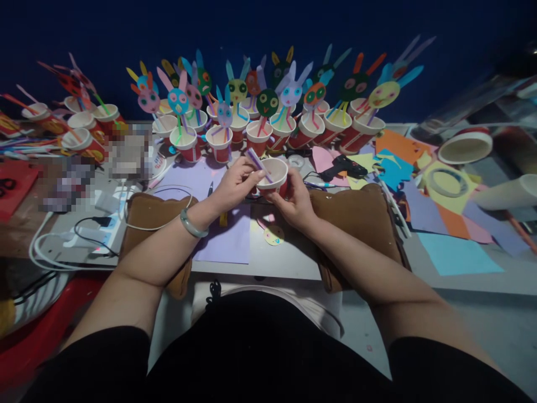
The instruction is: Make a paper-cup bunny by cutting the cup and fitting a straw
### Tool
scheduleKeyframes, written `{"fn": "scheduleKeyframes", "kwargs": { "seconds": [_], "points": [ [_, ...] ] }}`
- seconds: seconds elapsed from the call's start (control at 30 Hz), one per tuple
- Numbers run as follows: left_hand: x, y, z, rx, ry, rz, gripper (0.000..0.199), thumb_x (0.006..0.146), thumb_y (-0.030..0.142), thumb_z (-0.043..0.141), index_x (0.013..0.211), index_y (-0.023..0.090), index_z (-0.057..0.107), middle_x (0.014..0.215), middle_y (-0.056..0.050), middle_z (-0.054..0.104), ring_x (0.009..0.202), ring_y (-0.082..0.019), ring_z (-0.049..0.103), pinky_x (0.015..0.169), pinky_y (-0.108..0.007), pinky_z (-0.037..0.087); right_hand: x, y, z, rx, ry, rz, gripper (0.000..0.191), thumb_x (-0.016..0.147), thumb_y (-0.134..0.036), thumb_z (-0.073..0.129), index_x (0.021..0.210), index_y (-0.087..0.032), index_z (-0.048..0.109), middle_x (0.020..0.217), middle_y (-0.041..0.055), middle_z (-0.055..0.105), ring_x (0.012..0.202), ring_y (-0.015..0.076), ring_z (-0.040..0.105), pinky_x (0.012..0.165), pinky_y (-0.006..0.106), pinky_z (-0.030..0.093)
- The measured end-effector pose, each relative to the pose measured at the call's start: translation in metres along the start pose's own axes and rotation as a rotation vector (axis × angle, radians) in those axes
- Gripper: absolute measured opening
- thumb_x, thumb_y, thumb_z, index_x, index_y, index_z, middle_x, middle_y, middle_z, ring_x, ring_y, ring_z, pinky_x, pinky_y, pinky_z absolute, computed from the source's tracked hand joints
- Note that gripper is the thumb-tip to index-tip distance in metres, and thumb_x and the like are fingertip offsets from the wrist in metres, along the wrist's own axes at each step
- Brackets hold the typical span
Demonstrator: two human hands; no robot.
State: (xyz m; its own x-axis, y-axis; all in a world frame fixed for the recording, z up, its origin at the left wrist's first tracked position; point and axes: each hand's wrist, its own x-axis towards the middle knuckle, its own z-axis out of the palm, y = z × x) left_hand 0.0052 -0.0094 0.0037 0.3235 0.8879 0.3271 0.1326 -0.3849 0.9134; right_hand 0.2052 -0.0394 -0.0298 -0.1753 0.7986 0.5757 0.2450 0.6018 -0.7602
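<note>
In front of me my right hand (296, 202) is wrapped round the side of a red paper cup (277, 170) with a white rim, tilted toward me. A purple drinking straw (258, 162) is pinched between the thumb and fingers of my left hand (238, 182). The straw's lower end is over the cup's mouth, at its left side; whether it touches the inner wall I cannot tell. Below the cup, a yellow paper rabbit face (273, 234) lies on the table beside a sheet of purple paper (226, 243).
Behind stand several red cups with paper rabbit heads on straws (218, 140). A black glue gun (346, 168) and a tape roll (444, 182) lie to the right among coloured paper. Brown cushions (354, 224) lie under my forearms. A power strip with cables (111, 215) is on the left.
</note>
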Motion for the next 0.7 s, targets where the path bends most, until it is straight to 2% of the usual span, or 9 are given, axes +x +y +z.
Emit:
{"fn": "scheduleKeyframes", "kwargs": {
  "seconds": [0.1, 0.3, 0.37, 0.47, 0.57, 0.7],
  "points": [
    [0.003, 0.0, -0.005, 0.052, -0.017, 0.015, 0.051, 0.09, 0.065, 0.071, 0.085, 0.015, 0.078, 0.11, -0.011, 0.069, 0.108, -0.021, 0.068, 0.096, -0.033, 0.058, -0.001, -0.001, 0.0, -0.022, -0.022, 0.003, 0.057, 0.089, -0.057, 0.08, 0.133, -0.027, 0.06, 0.134, 0.0134, 0.072, 0.12, 0.0331, 0.069, 0.109, 0.056, 0.057],
    [0.004, 0.003, -0.009, 0.051, -0.054, 0.001, 0.047, 0.083, 0.064, 0.078, 0.087, 0.017, 0.079, 0.112, -0.011, 0.073, 0.107, -0.023, 0.069, 0.097, -0.035, 0.057, -0.003, 0.002, -0.001, -0.007, -0.04, -0.041, 0.068, 0.087, -0.058, 0.083, 0.142, -0.026, 0.059, 0.143, 0.0158, 0.069, 0.131, 0.0352, 0.066, 0.117, 0.058, 0.052],
    [0.005, 0.003, -0.01, 0.044, -0.048, 0.021, 0.048, 0.084, 0.065, 0.077, 0.087, 0.017, 0.077, 0.112, -0.011, 0.073, 0.108, -0.023, 0.069, 0.1, -0.036, 0.056, -0.001, 0.0, -0.003, 0.008, -0.049, -0.055, 0.068, 0.085, -0.06, 0.084, 0.139, -0.026, 0.062, 0.143, 0.0148, 0.069, 0.131, 0.0344, 0.066, 0.117, 0.057, 0.052],
    [0.006, 0.003, -0.012, 0.099, -0.054, 0.046, 0.043, 0.086, 0.059, 0.076, 0.081, 0.017, 0.073, 0.108, -0.01, 0.072, 0.106, -0.023, 0.068, 0.099, -0.037, 0.054, 0.003, -0.006, -0.007, 0.007, -0.027, -0.049, 0.051, 0.092, -0.067, 0.073, 0.126, -0.028, 0.071, 0.135, 0.0107, 0.073, 0.129, 0.0317, 0.067, 0.116, 0.056, 0.051],
    [0.006, 0.003, -0.014, 0.163, -0.058, 0.052, 0.036, 0.086, 0.053, 0.074, 0.077, 0.018, 0.069, 0.106, -0.01, 0.072, 0.103, -0.022, 0.068, 0.095, -0.035, 0.054, 0.006, -0.011, -0.01, -0.022, 0.099, 0.003, 0.039, 0.103, -0.064, 0.06, 0.108, -0.03, 0.077, 0.118, 0.0076, 0.077, 0.118, 0.0281, 0.07, 0.11, 0.055, 0.054],
    [0.006, 0.003, -0.013, 0.187, -0.069, 0.076, 0.035, 0.086, 0.051, 0.074, 0.075, 0.018, 0.069, 0.108, -0.011, 0.074, 0.104, -0.024, 0.068, 0.096, -0.036, 0.055, 0.008, -0.012, -0.011, 0.01, 0.164, 0.073, 0.034, 0.099, -0.059, 0.07, 0.089, -0.027, 0.076, 0.095, 0.0048, 0.076, 0.091, 0.0231, 0.071, 0.088, 0.046, 0.059]
  ]
}}
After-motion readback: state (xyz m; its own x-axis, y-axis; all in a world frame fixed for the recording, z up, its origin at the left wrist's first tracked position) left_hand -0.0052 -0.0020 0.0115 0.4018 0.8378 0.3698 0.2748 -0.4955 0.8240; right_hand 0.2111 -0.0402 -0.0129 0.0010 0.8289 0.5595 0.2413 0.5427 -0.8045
